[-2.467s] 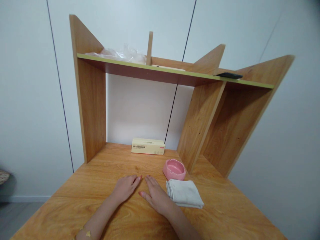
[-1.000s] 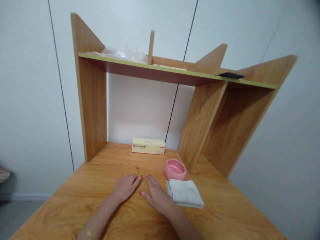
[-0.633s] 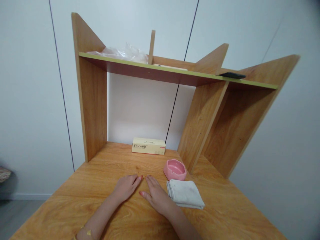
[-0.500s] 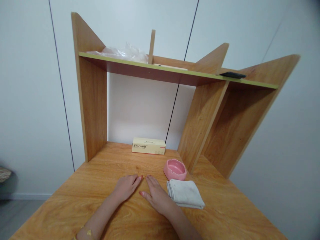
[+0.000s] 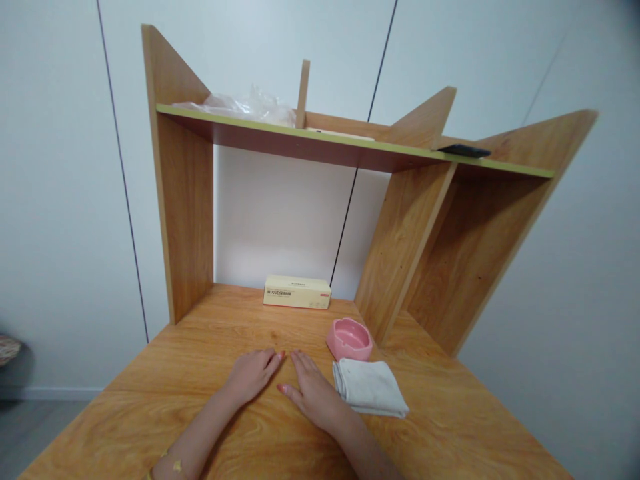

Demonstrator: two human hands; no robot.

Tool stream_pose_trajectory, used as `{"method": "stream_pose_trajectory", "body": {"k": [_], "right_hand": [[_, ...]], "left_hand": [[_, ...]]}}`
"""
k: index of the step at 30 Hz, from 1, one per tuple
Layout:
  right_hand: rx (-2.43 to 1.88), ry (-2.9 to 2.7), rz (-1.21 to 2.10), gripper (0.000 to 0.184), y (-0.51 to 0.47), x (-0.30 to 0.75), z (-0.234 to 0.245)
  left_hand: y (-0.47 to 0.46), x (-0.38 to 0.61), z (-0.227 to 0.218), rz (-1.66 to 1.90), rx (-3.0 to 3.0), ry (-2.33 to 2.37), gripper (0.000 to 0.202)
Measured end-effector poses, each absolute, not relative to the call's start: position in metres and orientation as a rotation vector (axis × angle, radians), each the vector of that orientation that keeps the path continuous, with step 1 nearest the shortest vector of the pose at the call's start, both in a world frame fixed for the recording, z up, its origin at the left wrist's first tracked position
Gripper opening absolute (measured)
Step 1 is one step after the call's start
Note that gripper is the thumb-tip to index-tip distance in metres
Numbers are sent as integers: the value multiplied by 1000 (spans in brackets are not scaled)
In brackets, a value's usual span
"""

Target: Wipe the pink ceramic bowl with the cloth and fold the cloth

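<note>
My left hand (image 5: 251, 375) rests palm down on the wooden desk (image 5: 260, 440), holding nothing, its fingers lying on the surface. Beside it, my right hand (image 5: 311, 390) also lies flat, fingers stretched forward and thumb apart, with nothing in it. A small gap separates the two hands. Just right of my right hand is a folded white cloth (image 5: 373, 388). Behind that cloth stands a pink ashtray (image 5: 349, 340) with notches in its rim. Farther back, a cream-coloured long box (image 5: 297, 293) with printed writing sits near the wall.
A wooden shelf unit (image 5: 189, 227) stands on the desk's back part, its upright panel (image 5: 405, 240) right of the ashtray. Up on the shelf lie a clear plastic bag (image 5: 250, 107) and a dark flat object (image 5: 464, 151). White wall panels rise behind.
</note>
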State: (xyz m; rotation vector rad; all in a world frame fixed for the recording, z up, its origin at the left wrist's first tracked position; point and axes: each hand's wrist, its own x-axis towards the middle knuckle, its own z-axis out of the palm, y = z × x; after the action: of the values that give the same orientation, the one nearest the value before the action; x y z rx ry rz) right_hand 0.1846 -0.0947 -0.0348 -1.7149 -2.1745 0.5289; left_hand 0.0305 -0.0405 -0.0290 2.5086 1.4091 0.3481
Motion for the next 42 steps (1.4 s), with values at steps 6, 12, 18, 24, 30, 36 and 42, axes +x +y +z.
{"method": "stream_pose_trajectory", "body": {"k": [6, 12, 18, 24, 30, 36, 42], "right_hand": [[-1691, -2159, 370, 53, -91, 177, -33], [-2035, -1807, -155, 44, -77, 208, 16], [-2546, -1500, 19, 42, -57, 284, 36], [-2488, -1568, 333, 18, -47, 317, 17], [-2248, -1660, 469, 29, -38, 290, 21], [-2009, -1760, 608, 27, -3, 200, 21], [-1930, -1847, 674, 22, 20, 122, 15]], "left_hand": [[-42, 32, -29, 341, 2500, 1437, 46], [-42, 35, -29, 345, 2464, 1504, 40], [-52, 43, -22, 344, 2457, 1525, 37], [-79, 59, -20, 354, 2642, 1148, 33], [-83, 63, -30, 331, 2686, 1064, 32], [-79, 60, -31, 344, 2680, 1088, 31], [-79, 59, -29, 299, 2614, 1070, 27]]}}
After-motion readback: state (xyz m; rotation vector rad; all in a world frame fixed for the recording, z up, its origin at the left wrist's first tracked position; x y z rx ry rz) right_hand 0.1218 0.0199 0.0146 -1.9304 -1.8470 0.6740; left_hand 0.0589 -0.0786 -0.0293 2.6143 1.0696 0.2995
